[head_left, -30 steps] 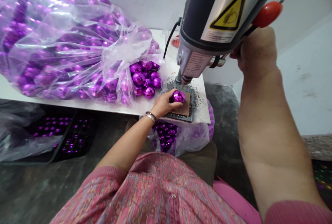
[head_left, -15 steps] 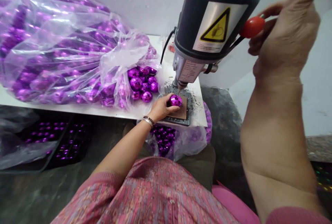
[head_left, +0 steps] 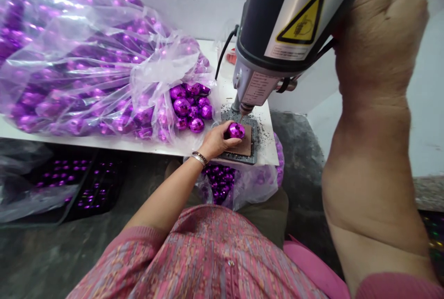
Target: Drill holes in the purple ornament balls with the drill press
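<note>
My left hand (head_left: 215, 143) grips a shiny purple mirror-faceted ball (head_left: 237, 130) between thumb and fingers. The ball rests over a brown board (head_left: 245, 145) on the grey base of a small drill press (head_left: 267, 26). Just above the ball is the tip of the drill bit (head_left: 242, 117); whether they touch I cannot tell. My right hand (head_left: 381, 26) is raised at the upper right, closed around the end of the press's lever (head_left: 324, 49). The lever's red knob is almost wholly hidden by that hand and the motor housing.
A big clear plastic bag (head_left: 86, 58) of purple balls lies on the white table (head_left: 166, 147), with loose balls (head_left: 194, 109) at its mouth. Dark shavings surround the base. Below the table edge hangs another bag (head_left: 256, 186) of balls. A black crate (head_left: 97, 188) stands lower left.
My right hand has closed around the red knob, where its thumb and fingers were spread before. The drill press head looks larger and nearer. My left hand keeps the ball at about the same spot.
</note>
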### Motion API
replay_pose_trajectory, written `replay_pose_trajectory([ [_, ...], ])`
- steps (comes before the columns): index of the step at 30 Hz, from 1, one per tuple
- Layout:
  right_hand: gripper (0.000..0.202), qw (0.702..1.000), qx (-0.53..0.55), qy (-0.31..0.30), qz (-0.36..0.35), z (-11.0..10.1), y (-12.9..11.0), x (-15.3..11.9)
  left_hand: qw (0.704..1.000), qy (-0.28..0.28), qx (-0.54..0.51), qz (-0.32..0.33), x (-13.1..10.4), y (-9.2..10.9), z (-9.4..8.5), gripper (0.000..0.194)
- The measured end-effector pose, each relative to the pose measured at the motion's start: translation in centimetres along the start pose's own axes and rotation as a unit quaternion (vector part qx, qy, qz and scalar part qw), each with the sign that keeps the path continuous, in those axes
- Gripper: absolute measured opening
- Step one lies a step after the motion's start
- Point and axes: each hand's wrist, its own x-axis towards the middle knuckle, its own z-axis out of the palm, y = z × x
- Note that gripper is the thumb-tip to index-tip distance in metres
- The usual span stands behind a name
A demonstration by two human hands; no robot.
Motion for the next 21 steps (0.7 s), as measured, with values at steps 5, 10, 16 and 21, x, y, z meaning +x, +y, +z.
replay_pose_trajectory([
  [5, 0.034, 0.999, 0.011, 0.022, -0.028, -0.9, -0.9, -3.3, 1.0, -0.001, -0.001, 0.007, -0.1, 0.1, -0.1, 0.058],
  [10, 0.037, 0.998, -0.025, 0.024, -0.057, -1.4, -0.1, -5.5, 1.0, 0.0, 0.006, 0.008, -0.1, 0.1, -0.1, 0.059],
  [16, 0.035, 0.996, -0.073, 0.016, -0.05, -1.9, 0.5, -6.2, 1.0, 0.0, 0.004, 0.014, -0.1, 0.1, -0.1, 0.055],
  [21, 0.033, 0.996, -0.081, 0.021, -0.024, -1.7, -0.2, -6.7, 1.0, 0.006, -0.004, 0.007, -0.1, 0.1, 0.0, 0.056],
])
